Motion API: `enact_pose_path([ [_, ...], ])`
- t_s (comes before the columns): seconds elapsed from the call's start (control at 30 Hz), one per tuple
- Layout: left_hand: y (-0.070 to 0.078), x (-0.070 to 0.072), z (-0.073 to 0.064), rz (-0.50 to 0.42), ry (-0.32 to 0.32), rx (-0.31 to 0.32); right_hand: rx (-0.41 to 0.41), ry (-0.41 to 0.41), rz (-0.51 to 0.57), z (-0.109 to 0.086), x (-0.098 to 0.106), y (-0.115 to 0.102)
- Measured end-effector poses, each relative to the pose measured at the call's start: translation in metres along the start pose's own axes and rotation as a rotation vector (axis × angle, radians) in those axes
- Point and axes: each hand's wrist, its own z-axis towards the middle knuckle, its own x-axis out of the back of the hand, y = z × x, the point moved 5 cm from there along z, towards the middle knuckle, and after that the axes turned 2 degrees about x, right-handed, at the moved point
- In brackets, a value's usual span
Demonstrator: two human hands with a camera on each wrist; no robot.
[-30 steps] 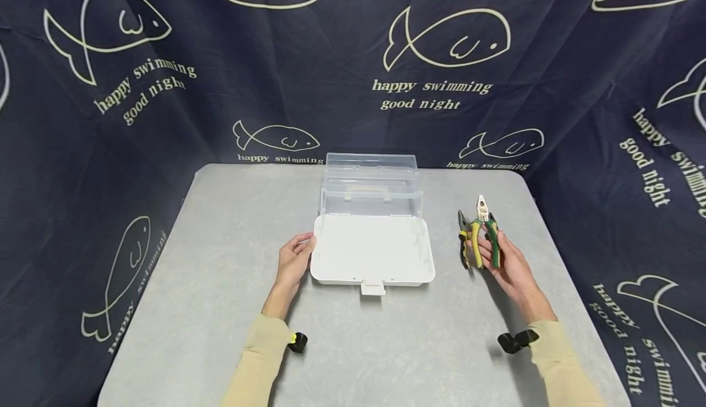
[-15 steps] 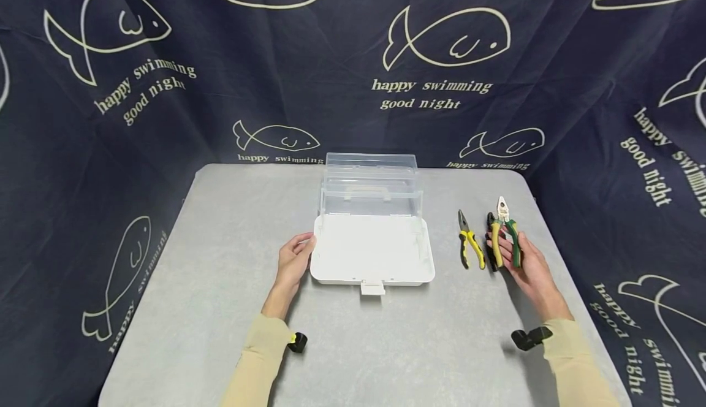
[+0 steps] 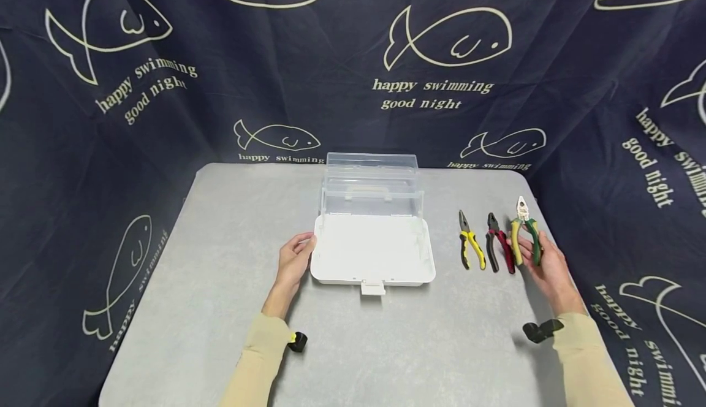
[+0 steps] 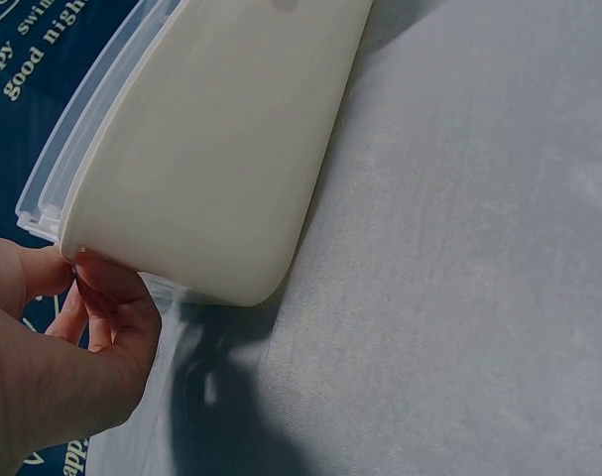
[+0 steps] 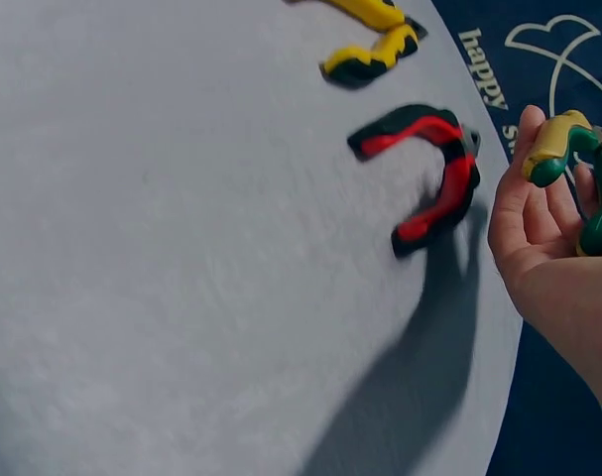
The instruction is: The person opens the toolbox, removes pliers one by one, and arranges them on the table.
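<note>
A white plastic box with a hinged clear lid raised at its back stands mid-table. My left hand pinches its left rim between thumb and fingers; the left wrist view shows this grip at a corner of the box wall. At the right, my right hand holds combination pliers with yellow-and-green handles, the fingers behind the handles and the silver head pointing away. Left of them lie red-and-black pliers and yellow-and-black needle-nose pliers, untouched.
The grey table has rounded corners. Dark blue cloth with fish drawings hangs behind it and at both sides. A white latch juts from the box's front edge. The right hand is close to the table's right edge.
My right hand has moved right with the yellow-and-green pliers, past the needle-nose pliers and then the red-and-black pliers, which now show fully. The left hand and the box have stayed put.
</note>
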Motion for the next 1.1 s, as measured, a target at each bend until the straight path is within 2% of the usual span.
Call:
enact_pose_path([
  [0.23,0.002,0.001,-0.002,-0.016,0.004,-0.003,0.008,0.037,-0.011,0.001,0.010,-0.006],
  [0.43,0.002,-0.001,-0.002,-0.012,-0.006,-0.008,-0.016,0.162,-0.168,-0.002,0.022,-0.008],
  [0.53,0.002,0.000,-0.002,-0.007,-0.003,-0.006,-0.031,0.223,-0.183,-0.003,0.028,-0.008],
  [0.7,0.002,0.000,-0.001,-0.010,-0.003,-0.002,-0.084,0.324,-0.273,-0.005,0.038,-0.007],
  [0.97,0.001,0.000,-0.001,-0.024,-0.004,-0.001,-0.125,0.308,-0.340,-0.005,0.045,-0.003],
  [1.1,0.001,0.000,-0.001,-0.031,0.001,-0.004,-0.164,0.316,-0.432,-0.003,0.045,-0.003],
])
